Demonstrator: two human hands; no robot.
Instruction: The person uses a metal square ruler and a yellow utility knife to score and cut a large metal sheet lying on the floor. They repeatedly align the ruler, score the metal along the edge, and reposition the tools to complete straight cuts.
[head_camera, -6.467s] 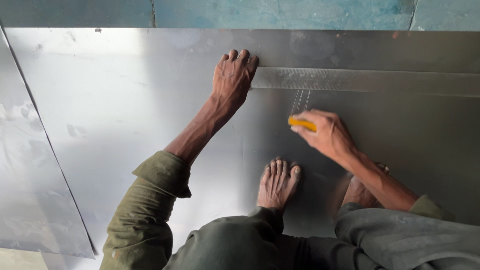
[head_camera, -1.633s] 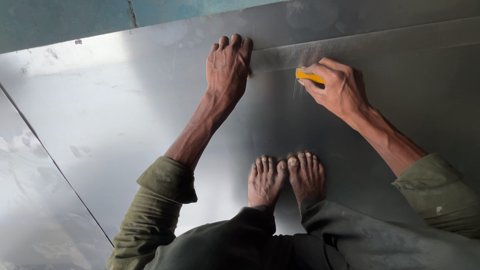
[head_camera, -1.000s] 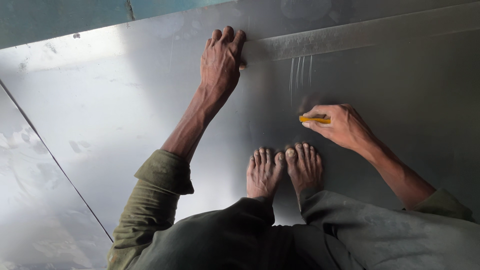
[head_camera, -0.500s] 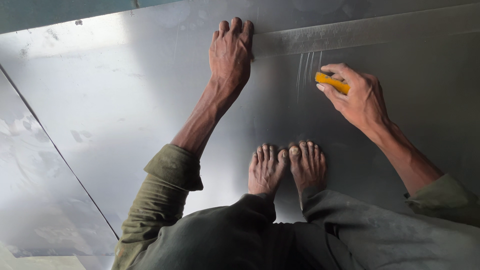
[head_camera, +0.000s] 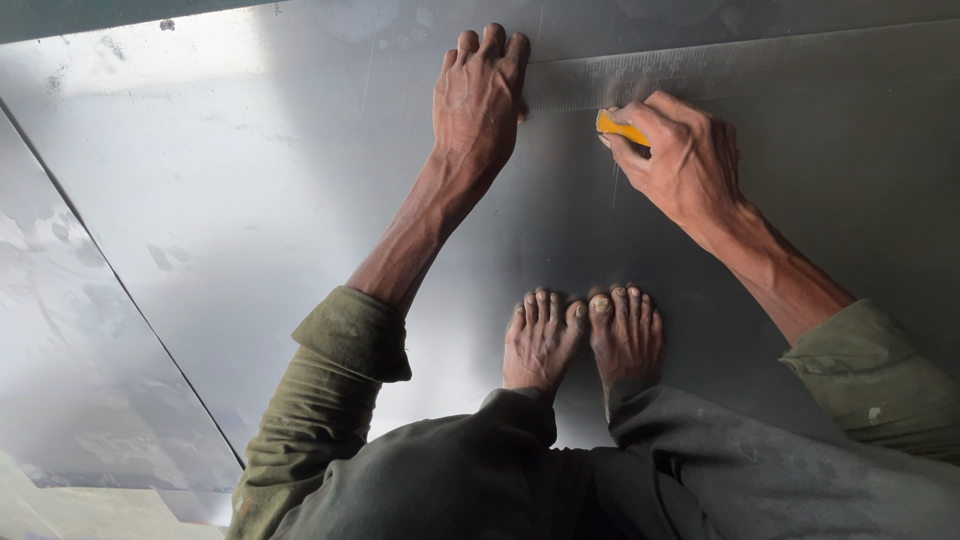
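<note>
- The left hand (head_camera: 482, 100) lies flat, palm down, with its fingers straight and close together. It holds nothing.
- The left fingertips press on the near end of a long metal ruler (head_camera: 740, 72), which lies across the top of a big shiny metal sheet (head_camera: 250, 200).
- The right hand (head_camera: 680, 160) has its fingers curled tight around a small yellow tool (head_camera: 622, 128). Only a short yellow bit sticks out of the fist.
- The yellow tool sits right at the lower edge of the ruler, just beside the left hand. Its tip is too small and too hidden to make out.
- 2 bare feet (head_camera: 585, 335) stand side by side on the sheet, below both hands, toes pointing at the ruler.
- Green sleeves (head_camera: 335, 390) cover both arms up to the forearms.
- The ruler runs off the right side of the picture, so its far end is cut off.
- A second metal sheet (head_camera: 70, 380) lies at the left, and its edges run out of view.
- The marks on the ruler are too blurry to make out.
</note>
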